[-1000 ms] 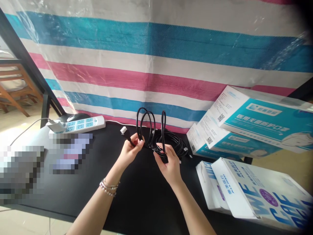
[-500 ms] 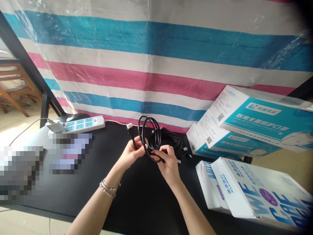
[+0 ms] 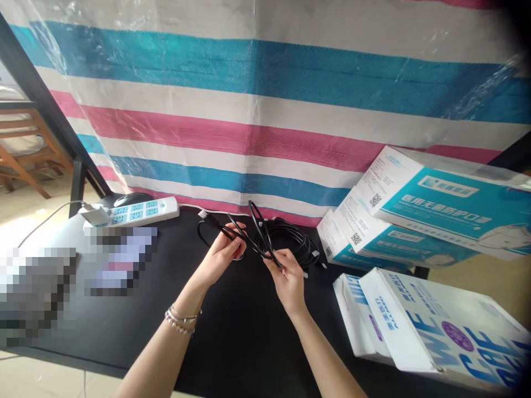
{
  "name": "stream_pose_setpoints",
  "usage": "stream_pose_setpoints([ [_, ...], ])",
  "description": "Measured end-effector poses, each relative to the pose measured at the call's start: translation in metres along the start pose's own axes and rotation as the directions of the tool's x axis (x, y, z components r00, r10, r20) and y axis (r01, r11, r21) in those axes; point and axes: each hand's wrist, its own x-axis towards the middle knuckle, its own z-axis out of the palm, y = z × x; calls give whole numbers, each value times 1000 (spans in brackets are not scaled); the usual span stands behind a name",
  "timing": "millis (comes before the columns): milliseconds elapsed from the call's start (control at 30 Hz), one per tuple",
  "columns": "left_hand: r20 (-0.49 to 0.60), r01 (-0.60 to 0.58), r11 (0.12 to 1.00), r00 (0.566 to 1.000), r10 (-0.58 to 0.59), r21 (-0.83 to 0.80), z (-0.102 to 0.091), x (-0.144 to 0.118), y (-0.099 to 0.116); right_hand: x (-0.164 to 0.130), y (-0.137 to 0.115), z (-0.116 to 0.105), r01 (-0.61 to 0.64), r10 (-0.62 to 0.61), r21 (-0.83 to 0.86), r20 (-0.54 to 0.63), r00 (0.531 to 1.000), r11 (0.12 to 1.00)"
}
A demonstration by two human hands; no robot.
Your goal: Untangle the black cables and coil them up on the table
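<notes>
- A wide woven plastic sheet (image 3: 249, 138), striped blue, white and pink, is hanging upright behind everything, glinting in places.
- A flat black tabletop (image 3: 244, 342) is stretching beneath the things, catching bright light along its left end.
- A pale floor (image 3: 50, 376) is showing past the tabletop's front left edge.
- Teal-and-white cardboard mask boxes (image 3: 456, 199) are sitting stacked at the back right; nearer, white cardboard cartons with blue lettering (image 3: 468, 309) are lying side by side, overlapping.
- A brown wooden chair (image 3: 45, 132) is standing on the floor at far left.
- Two pixelated objects, one greyish (image 3: 33, 293) and one lilac (image 3: 124, 260), are lying at left, unreadable.
- A long white power strip with pale blue sockets (image 3: 166, 208) is resting near the sheet.
- The left hand (image 3: 224, 249) is grasping a thin, flexible black cable (image 3: 271, 243) close to its white-tipped connector (image 3: 203, 214); the right hand (image 3: 289, 279) is keeping its grip on a loop, so the cable is spanning both hands above the tabletop.
- A round black coil of cable (image 3: 305, 243) is lying just behind the right hand.
- Silvery beaded bracelets (image 3: 180, 321) are circling the left wrist.
</notes>
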Motion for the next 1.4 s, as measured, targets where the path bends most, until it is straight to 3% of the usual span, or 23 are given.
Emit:
stream_pose_setpoints([
  [133,-187,-159,961,961,203,224,7,0,-1,-1,0,1,-55,56,13,-61,997,998],
  [300,-304,-132,919,918,254,370,12,-3,-4,-4,-2,3,-48,48,-2,-121,992,999],
  [400,-289,-119,940,932,217,321,15,-4,-6,-4,-1,3,16,-20,-27,-134,991,999],
  [533,-257,-118,987,956,144,112,14,-2,-5,-5,-1,2,131,-145,-122,-111,983,984],
  [667,-335,-122,992,935,113,-7,11,-1,-3,-7,-5,3,249,-277,-260,-74,958,933],
  [833,-363,-104,985,920,147,136,9,-4,-2,-10,-14,7,319,-323,-386,57,945,865],
  [1000,-237,-181,904,928,288,388,7,-9,1,-12,-17,8,341,-334,-429,93,938,836],
  [1100,-205,-210,873,923,325,440,4,-9,0,-12,-17,8,354,-343,-453,110,933,818],
  [1233,-197,-240,927,933,302,288,5,-5,-3,-13,-17,7,343,-331,-469,112,937,814],
  [1400,-201,-118,992,974,106,-50,12,-1,-2,-14,-14,7,310,-295,-505,112,949,805],
])
